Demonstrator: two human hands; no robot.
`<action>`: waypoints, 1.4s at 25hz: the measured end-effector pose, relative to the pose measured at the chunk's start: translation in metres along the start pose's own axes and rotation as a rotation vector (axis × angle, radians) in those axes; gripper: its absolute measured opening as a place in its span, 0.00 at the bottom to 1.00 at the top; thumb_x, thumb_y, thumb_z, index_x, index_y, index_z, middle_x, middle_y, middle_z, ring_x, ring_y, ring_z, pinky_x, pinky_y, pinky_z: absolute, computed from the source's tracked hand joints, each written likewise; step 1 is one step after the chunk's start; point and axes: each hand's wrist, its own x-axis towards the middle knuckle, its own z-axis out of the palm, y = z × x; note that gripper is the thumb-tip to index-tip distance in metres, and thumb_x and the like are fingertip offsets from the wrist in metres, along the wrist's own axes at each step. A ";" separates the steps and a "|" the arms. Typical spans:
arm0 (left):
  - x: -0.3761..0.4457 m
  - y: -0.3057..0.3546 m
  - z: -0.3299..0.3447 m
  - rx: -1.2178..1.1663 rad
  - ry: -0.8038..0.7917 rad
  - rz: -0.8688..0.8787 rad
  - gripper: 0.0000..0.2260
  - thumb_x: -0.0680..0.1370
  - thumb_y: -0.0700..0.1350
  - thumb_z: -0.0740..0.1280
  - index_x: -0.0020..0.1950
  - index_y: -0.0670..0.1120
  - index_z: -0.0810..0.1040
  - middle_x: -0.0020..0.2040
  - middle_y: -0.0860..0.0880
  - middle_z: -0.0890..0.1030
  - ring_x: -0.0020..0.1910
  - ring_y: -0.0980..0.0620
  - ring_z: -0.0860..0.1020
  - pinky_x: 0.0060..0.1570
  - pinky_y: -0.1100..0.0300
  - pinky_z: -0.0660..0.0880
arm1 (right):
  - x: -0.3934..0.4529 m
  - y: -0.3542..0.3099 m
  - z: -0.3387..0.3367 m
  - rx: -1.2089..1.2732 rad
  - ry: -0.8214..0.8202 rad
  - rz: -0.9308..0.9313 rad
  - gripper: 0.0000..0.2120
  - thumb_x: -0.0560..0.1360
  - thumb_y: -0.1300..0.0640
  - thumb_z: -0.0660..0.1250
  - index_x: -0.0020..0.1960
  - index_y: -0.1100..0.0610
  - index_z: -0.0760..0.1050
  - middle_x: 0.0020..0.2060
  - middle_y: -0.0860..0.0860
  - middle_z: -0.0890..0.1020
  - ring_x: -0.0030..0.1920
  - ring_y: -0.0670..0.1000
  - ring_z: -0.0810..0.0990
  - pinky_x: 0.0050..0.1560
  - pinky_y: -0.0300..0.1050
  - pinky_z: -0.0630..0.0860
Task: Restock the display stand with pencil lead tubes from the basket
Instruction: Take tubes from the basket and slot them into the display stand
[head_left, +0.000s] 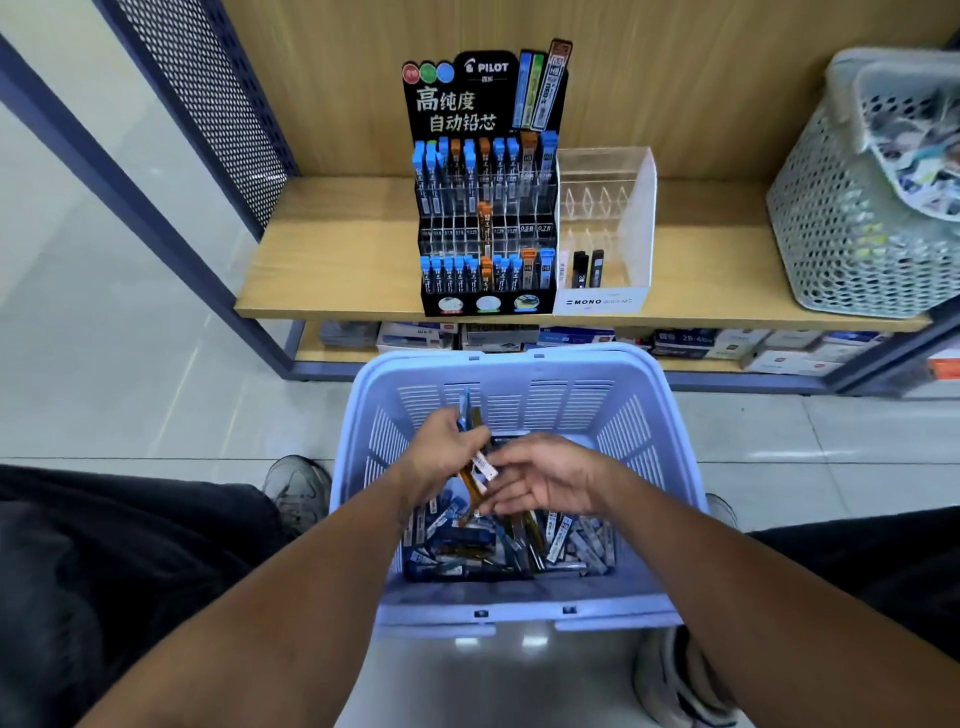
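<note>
Over the basket, the left hand grips a few lead tubes, long axes slanting up toward the display stand straight ahead on the shelf. The right hand, fingers loose, touches their lower ends. More tubes lie below.

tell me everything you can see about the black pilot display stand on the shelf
The display stand is a black tiered rack with a tall PILOT header card printed with Chinese text and coloured dots. It stands upright on the wooden shelf, side by side with a clear acrylic box on its right. Clear dividers form three stepped rows: top and bottom rows hold mostly blue-capped and some orange-capped lead tubes; the middle row looks nearly empty, holding one orange tube. No hand touches it.
</note>
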 end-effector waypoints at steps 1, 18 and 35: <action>-0.003 0.001 -0.001 0.033 0.007 0.024 0.03 0.75 0.36 0.65 0.43 0.37 0.77 0.37 0.40 0.77 0.35 0.45 0.76 0.38 0.50 0.72 | -0.004 -0.002 0.002 -0.033 0.013 -0.026 0.11 0.80 0.61 0.68 0.59 0.67 0.73 0.44 0.65 0.84 0.48 0.62 0.86 0.45 0.46 0.84; -0.015 0.080 -0.032 -0.165 0.311 0.214 0.11 0.82 0.45 0.67 0.47 0.38 0.75 0.32 0.42 0.72 0.23 0.52 0.68 0.25 0.60 0.66 | -0.058 -0.070 -0.011 -0.423 0.021 -0.262 0.10 0.78 0.68 0.68 0.58 0.67 0.77 0.45 0.63 0.85 0.41 0.55 0.85 0.37 0.39 0.79; 0.025 0.146 -0.003 -0.086 0.063 0.265 0.07 0.79 0.43 0.71 0.50 0.40 0.78 0.37 0.43 0.70 0.27 0.52 0.67 0.25 0.60 0.70 | -0.059 -0.126 -0.034 -0.139 0.416 -0.771 0.25 0.73 0.73 0.72 0.65 0.56 0.76 0.44 0.57 0.78 0.40 0.56 0.83 0.43 0.46 0.82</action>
